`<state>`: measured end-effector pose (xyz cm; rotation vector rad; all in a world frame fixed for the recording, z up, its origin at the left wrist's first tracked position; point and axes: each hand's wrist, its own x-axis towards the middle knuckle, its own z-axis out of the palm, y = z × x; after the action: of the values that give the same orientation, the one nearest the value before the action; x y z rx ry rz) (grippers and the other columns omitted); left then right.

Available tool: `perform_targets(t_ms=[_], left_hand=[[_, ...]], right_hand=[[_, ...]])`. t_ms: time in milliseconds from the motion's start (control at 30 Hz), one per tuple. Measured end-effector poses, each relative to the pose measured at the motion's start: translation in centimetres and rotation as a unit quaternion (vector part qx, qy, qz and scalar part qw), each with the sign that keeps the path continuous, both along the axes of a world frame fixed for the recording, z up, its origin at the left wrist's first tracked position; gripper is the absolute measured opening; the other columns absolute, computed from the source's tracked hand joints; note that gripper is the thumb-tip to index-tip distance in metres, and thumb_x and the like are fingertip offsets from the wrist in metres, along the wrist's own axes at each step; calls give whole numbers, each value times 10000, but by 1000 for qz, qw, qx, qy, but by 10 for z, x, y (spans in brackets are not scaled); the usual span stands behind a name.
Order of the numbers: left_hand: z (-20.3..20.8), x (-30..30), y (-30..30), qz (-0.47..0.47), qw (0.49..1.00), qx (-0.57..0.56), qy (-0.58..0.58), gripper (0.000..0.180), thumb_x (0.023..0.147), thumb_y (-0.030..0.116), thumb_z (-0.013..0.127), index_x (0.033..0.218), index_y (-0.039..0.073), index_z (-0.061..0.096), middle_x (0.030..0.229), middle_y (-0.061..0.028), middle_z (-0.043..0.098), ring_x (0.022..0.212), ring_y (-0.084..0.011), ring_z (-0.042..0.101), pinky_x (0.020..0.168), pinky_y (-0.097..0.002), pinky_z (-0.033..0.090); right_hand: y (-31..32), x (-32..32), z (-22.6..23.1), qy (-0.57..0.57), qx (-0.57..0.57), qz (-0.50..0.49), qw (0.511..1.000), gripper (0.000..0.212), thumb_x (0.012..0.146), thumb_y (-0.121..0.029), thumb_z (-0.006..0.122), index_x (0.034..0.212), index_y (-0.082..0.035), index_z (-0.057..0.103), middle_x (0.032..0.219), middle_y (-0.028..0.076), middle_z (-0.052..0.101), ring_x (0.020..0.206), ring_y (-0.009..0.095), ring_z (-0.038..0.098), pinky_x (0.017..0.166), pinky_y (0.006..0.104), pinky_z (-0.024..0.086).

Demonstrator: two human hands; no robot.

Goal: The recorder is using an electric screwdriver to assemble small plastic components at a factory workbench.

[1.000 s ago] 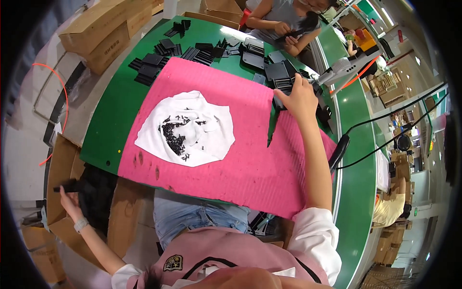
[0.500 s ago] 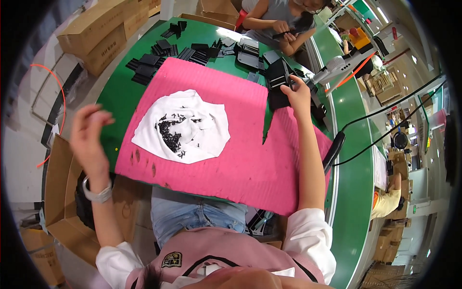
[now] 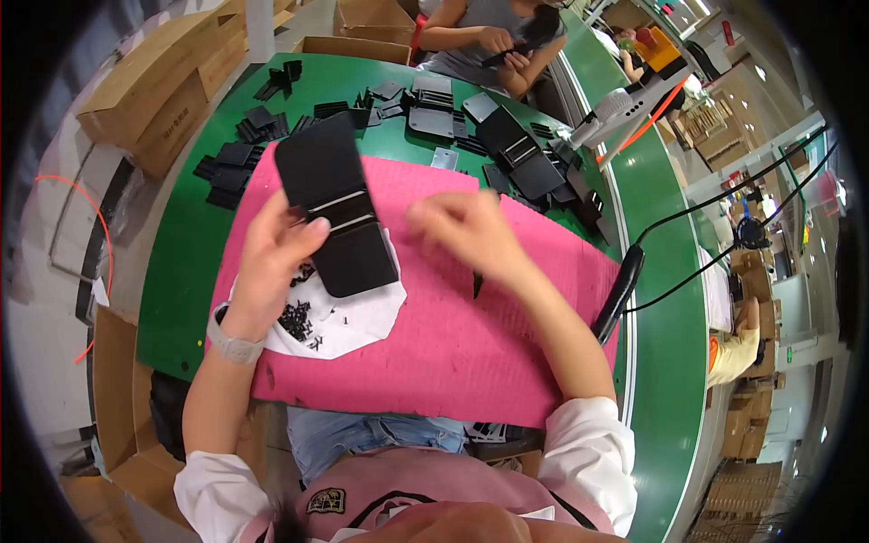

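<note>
My left hand (image 3: 265, 264) grips a black two-part plate (image 3: 324, 167) by its left edge, with the thumb on its front. Pale metal strips cross the plate's middle. The plate is raised above a white cloth (image 3: 367, 321) and hides part of it. Small black screw-like pieces (image 3: 296, 323) lie heaped on the cloth. To the right of the plate, apart from it, hovers my right hand (image 3: 475, 237). Its fingers are smeared by motion, and no object shows in them. Beneath both hands lies a pink foam mat (image 3: 480, 353).
Several black plates and parts (image 3: 520, 154) lie along the far side of the green table (image 3: 172, 308). A black-handled tool (image 3: 620, 294) with a cable lies at the mat's right edge. Another person (image 3: 489, 41) works across the table. Cardboard boxes (image 3: 149, 109) stand at the left.
My right hand has come back from the far-right parts toward the middle. A black two-part plate is now in my left hand, which has moved right, over the cloth.
</note>
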<state>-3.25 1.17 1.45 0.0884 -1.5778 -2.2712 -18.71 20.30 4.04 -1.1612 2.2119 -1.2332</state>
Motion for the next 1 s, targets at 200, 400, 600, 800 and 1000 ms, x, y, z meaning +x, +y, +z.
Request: perform_targets(t_ms=[200, 400, 600, 800, 1000], left_hand=[[-2, -5, 2, -11, 999, 38, -16, 413, 848, 31, 625, 1233, -22, 486, 1136, -102, 578, 1025, -171, 584, 890, -288, 453], [4, -3, -2, -7, 999, 41, -30, 440, 853, 74, 650, 1249, -15, 479, 1143, -102, 573, 1045, -163, 569, 906, -289, 439], [3, -3, -3, -6, 998, 39, -41, 446, 854, 100, 668, 1244, -11, 480, 1150, -104, 572, 1042, -160, 569, 903, -285, 445], [-2, -2, 3, -19, 999, 43, -12, 439, 850, 93, 672, 1232, -13, 484, 1147, -101, 574, 1027, -158, 576, 905, -288, 456], [-3, -2, 6, -56, 996, 61, -16, 429, 850, 92, 672, 1223, -13, 489, 1123, -89, 579, 1020, -151, 575, 892, -282, 463]], right_hand=[[-19, -103, -25, 300, 281, -223, 884, 486, 756, -516, 651, 739, -33, 707, 724, 152, 669, 721, 312, 659, 655, 388, 520], [-45, -101, -28, 269, 319, -224, 881, 518, 662, -510, 686, 846, -27, 713, 810, 172, 681, 784, 306, 670, 727, 388, 530], [-33, -88, -30, 370, 61, -251, 893, 340, 638, -294, 677, 833, -16, 659, 769, 126, 675, 701, 289, 665, 621, 361, 523], [-31, -13, 24, 396, -244, 31, 885, 297, 558, -19, 677, 845, -34, 599, 844, 94, 612, 729, 257, 600, 635, 324, 509], [-32, 0, 33, 578, -267, 39, 770, 364, 493, -8, 698, 848, -33, 622, 875, 114, 613, 745, 275, 594, 630, 351, 506]])
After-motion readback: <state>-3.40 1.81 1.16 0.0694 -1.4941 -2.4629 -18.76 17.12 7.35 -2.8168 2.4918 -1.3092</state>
